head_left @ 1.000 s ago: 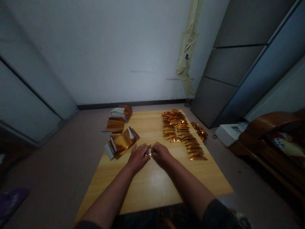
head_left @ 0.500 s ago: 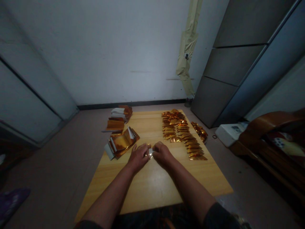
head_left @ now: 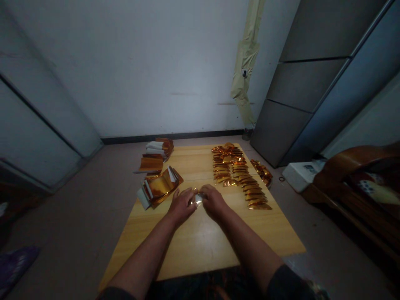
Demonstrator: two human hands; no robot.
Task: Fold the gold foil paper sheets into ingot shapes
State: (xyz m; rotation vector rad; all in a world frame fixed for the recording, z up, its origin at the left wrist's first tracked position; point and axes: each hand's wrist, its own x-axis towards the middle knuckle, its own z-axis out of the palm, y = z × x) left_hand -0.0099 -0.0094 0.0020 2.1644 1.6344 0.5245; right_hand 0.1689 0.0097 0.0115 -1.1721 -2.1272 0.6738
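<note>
A small sheet of gold foil paper (head_left: 198, 199), its pale side partly showing, is between my hands over the middle of the wooden table (head_left: 200, 241). My left hand (head_left: 183, 204) grips its left side with bent fingers. On the other side my right hand (head_left: 213, 200) pinches the sheet near its far edge. Fingers cover much of the paper, so its exact fold cannot be made out. Left of my hands lies a loose stack of gold foil sheets (head_left: 160, 186), some with grey-white backs up. To the right, folded gold foil pieces (head_left: 254, 192) lie in overlapping rows.
More foil sheets (head_left: 151, 163) overhang the table's far left edge. A heap of gold pieces (head_left: 261, 171) sits beyond the right edge. A grey refrigerator (head_left: 290, 91), a white box (head_left: 296, 175) and a wooden seat (head_left: 353, 183) stand at right; the wall (head_left: 175, 75) is behind.
My right hand has shifted slightly, its fingers now nearer the far edge of the foil paper, and more of the pale sheet shows. My left hand stays nearly still.
</note>
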